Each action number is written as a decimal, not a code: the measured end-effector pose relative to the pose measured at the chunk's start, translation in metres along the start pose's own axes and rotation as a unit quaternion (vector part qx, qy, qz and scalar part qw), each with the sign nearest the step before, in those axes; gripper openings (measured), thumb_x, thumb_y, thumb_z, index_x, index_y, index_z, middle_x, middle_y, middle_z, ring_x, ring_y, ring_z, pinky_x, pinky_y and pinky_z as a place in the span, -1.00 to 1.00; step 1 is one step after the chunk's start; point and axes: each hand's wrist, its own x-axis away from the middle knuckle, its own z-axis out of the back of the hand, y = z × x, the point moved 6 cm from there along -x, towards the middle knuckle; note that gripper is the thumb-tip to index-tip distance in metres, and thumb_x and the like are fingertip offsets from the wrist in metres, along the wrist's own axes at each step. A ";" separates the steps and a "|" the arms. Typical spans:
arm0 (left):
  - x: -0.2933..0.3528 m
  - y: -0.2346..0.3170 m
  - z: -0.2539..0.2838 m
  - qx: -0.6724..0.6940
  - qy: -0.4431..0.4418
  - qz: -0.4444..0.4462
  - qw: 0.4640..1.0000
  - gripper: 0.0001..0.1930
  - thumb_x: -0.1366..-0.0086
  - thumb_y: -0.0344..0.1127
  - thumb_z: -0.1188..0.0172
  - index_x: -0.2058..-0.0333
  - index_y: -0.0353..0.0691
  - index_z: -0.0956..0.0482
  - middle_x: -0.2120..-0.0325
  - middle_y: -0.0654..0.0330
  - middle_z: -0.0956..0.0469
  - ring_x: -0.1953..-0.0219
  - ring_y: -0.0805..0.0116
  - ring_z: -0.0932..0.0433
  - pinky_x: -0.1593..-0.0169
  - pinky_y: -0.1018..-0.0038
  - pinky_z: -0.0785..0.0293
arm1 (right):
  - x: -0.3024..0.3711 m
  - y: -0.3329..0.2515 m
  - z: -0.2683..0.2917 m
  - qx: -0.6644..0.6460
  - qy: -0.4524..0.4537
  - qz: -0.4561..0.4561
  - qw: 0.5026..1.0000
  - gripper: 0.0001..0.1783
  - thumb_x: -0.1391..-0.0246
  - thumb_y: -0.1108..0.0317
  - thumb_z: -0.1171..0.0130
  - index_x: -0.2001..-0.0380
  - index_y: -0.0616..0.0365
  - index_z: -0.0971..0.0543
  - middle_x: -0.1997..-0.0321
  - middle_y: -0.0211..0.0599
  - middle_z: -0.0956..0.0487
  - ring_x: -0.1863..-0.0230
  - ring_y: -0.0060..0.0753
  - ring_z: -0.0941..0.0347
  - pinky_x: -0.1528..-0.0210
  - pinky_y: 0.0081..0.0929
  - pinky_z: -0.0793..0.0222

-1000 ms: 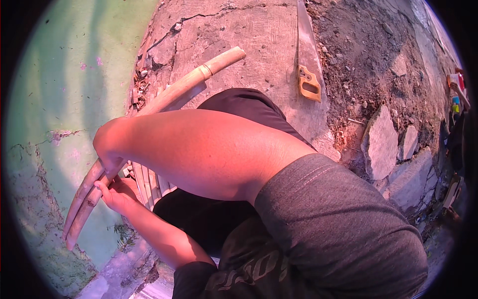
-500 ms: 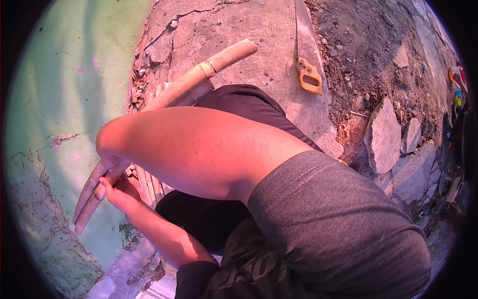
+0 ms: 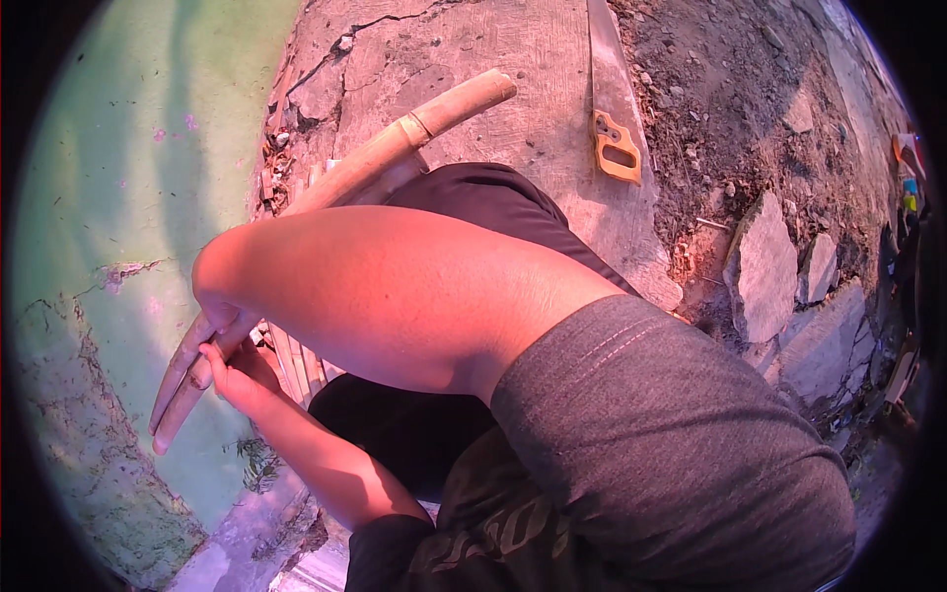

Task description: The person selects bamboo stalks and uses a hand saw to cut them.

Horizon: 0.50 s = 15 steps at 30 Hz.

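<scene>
A tan bamboo pole [image 3: 459, 105] slants from the upper middle down to the lower left, passing under my bent right arm. Its lower-left end shows as two prongs with a narrow gap. My left hand [image 3: 240, 378] is closed round this end from below, with the thumb against the bamboo. My right arm crosses in front of the pole. At the arm's far left, my right hand [image 3: 219, 281] bends down onto the bamboo, its fingers hidden, so I cannot see whether it holds anything else.
Several thin bamboo strips [image 3: 293, 360] lie beneath my arms. A handsaw [image 3: 618, 148] with a yellow-orange handle rests on the cracked concrete slab [image 3: 513, 44]. Broken concrete pieces [image 3: 762, 268] lie on the soil at right. A green wall or floor surface [image 3: 118, 197] stretches along the left.
The pole's upper end has shifted slightly up and right, and its pronged end has risen a little. My left hand stays closed on it.
</scene>
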 end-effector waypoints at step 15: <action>-0.007 0.000 0.003 0.010 0.029 0.003 1.000 -0.47 -0.48 -0.06 0.00 -0.17 -0.43 -0.33 -0.15 -0.01 -0.43 -0.23 0.18 -0.36 -0.39 0.22 -0.15 | -0.015 -0.001 0.002 0.088 -0.066 -0.024 0.994 -0.40 -0.20 -0.23 0.01 0.48 0.09 -0.67 0.49 -0.15 -0.60 0.41 -0.11 -0.51 0.29 -0.17 -0.40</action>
